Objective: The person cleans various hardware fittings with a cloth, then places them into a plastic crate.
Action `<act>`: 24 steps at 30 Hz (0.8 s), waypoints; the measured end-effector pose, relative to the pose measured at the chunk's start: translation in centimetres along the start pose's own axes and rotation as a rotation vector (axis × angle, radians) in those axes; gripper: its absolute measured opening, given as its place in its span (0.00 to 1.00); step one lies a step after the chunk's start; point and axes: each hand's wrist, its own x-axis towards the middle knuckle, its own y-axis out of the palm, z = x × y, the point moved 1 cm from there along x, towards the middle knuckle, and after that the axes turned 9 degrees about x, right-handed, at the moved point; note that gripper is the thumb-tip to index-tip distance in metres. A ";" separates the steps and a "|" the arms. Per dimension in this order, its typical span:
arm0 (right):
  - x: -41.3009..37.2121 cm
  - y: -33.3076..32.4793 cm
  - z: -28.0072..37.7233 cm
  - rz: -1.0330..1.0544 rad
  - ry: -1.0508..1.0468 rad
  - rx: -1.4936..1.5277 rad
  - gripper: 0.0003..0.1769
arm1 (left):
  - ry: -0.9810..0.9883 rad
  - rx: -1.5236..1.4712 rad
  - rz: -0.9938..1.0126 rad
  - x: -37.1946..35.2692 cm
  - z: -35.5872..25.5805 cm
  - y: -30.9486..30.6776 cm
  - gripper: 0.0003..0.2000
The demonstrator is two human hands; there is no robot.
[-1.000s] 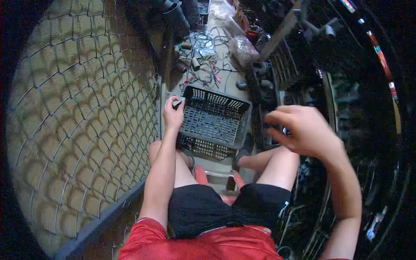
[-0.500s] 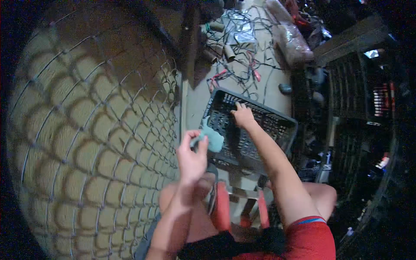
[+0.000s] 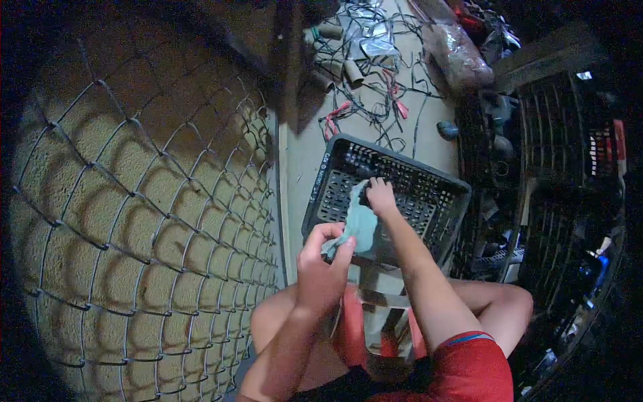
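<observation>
My left hand (image 3: 325, 258) is closed on a pale green cloth (image 3: 362, 224), thumb and fingers pinching its near end. The cloth hangs crumpled over the near part of a black plastic crate (image 3: 463, 194), and a narrow strip of it stretches forward. My right hand (image 3: 380, 195) reaches over the crate, fingers slightly apart and bent, its thumb side right by the tip of that strip. Slotted walls and a perforated bottom show in the crate, which has white lettering on its left rim.
Chain-link fencing (image 3: 134, 194) runs along a wall at left. Tangled black straps (image 3: 385, 127), cardboard tubes (image 3: 353, 72) and clear plastic (image 3: 375, 43) lie on the floor ahead. Dark stacked crates (image 3: 556, 127) stand at right. Red-orange parts (image 3: 351, 321) show between my legs.
My left hand has moved right and brought the cloth over the crate, close to my right hand. My right hand has shifted slightly lower in view, and the view has turned a little.
</observation>
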 end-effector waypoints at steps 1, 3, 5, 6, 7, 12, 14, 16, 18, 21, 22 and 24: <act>-0.9 -0.1 -0.1 -0.103 -0.008 0.084 0.22 | 0.008 -0.004 0.005 -0.2 0.0 0.2 0.07; -1.7 0.0 0.2 -0.150 0.014 0.190 0.21 | -0.020 -0.104 0.024 -0.8 0.3 0.5 0.07; -1.6 0.2 1.0 -0.275 -0.047 0.204 0.19 | -0.058 -0.086 0.043 -1.4 0.1 0.5 0.07; -1.2 0.2 1.1 -0.128 -0.011 0.254 0.20 | -0.091 -0.074 0.058 -1.6 0.0 0.6 0.07; -0.7 0.4 1.0 -0.127 -0.010 0.260 0.20 | -0.092 -0.069 0.060 -1.6 -0.1 0.5 0.07; -1.7 3.2 0.6 -0.135 0.069 0.360 0.14 | -0.074 -0.102 0.103 -0.8 -0.9 -0.4 0.08; -5.3 2.2 0.9 -0.353 -0.021 0.689 0.07 | -0.037 -0.114 0.009 -0.3 -1.0 -0.4 0.08; -8.6 1.1 1.5 -0.436 0.021 0.976 0.09 | 0.081 -0.084 -0.128 0.3 0.4 -0.3 0.09; -12.6 -2.5 2.2 -0.398 0.050 1.251 0.10 | 0.069 0.030 -0.068 0.3 -1.3 -0.9 0.09; -20.8 -9.8 4.4 -0.365 0.052 1.506 0.08 | 0.169 0.093 0.020 -0.9 -0.8 0.7 0.10; -24.1 -13.6 5.8 -0.400 0.019 1.617 0.12 | 0.320 0.175 0.173 -2.0 -1.4 1.3 0.10; -27.7 -14.6 5.4 -0.503 -0.150 1.639 0.19 | 0.611 0.119 0.277 -5.1 -3.0 2.8 0.10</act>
